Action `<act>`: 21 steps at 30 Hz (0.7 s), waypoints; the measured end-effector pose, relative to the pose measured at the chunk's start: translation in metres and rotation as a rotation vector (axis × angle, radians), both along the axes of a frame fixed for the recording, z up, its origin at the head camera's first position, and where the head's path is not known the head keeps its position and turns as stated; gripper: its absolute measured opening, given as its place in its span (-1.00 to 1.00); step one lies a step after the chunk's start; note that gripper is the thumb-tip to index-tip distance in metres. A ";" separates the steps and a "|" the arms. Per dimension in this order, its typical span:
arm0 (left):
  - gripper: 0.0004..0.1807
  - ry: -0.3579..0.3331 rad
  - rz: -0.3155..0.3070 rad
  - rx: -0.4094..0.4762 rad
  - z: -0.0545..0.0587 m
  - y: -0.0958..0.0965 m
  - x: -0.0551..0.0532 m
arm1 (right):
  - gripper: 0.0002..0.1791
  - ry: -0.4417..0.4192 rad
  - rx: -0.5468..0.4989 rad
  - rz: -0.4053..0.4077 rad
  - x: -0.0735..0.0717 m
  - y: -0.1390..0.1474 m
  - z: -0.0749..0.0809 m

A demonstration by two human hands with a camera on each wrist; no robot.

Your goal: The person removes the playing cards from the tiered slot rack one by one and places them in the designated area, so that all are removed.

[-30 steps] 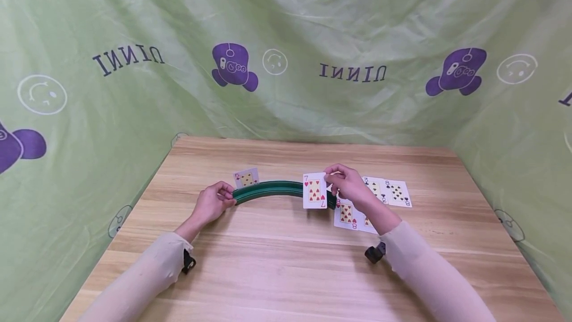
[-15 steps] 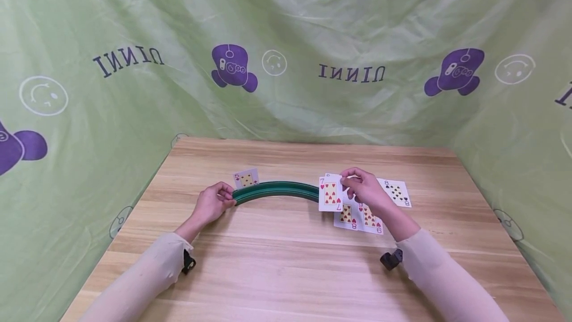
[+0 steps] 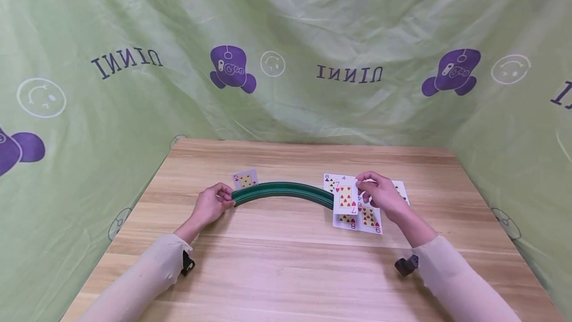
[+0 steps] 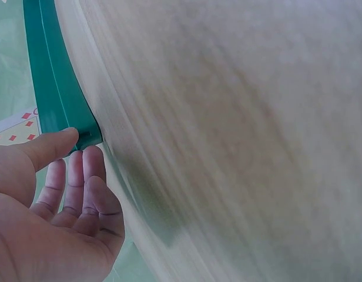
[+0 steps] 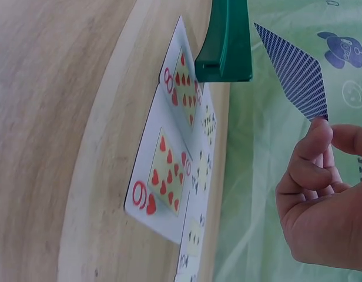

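In the head view my left hand (image 3: 210,205) pinches the left end of a curved green card holder (image 3: 281,189); in the left wrist view the thumb lies on top and fingertips below. A five of diamonds (image 3: 245,179) stands upright at the holder's left part. My right hand (image 3: 382,195) pinches the upper right edge of a seven of hearts (image 3: 345,199), held up in front of the holder's right end. The right wrist view shows that card's patterned back (image 5: 295,73). Below it, an eight of hearts (image 5: 184,88) and a nine of hearts (image 5: 163,176) lie face up.
Black-suited cards (image 5: 198,170) lie face up in a row behind the two heart cards, partly hidden by the right hand and the seven. A wooden table (image 3: 268,267) carries everything. Green printed cloth (image 3: 295,103) surrounds it at the back and sides.
My right hand has moved to the right with the seven of hearts, from in front of the holder to over the loose cards. The left hand and the holder stay put.
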State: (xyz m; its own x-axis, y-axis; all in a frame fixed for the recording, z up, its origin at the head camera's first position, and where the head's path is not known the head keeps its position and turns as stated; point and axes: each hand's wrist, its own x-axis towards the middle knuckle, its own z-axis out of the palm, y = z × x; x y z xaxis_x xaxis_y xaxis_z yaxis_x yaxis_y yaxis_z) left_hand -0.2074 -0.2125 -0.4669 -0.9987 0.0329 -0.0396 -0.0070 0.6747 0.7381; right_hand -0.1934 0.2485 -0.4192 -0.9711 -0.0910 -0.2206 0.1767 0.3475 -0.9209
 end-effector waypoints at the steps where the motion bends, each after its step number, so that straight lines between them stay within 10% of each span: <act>1: -0.75 0.001 0.003 0.000 0.000 0.000 0.000 | -0.62 0.001 0.006 -0.004 0.000 0.002 -0.001; 21: -0.76 0.018 -0.005 -0.008 -0.001 -0.001 0.000 | -0.57 -0.021 0.081 -0.049 0.009 0.040 -0.003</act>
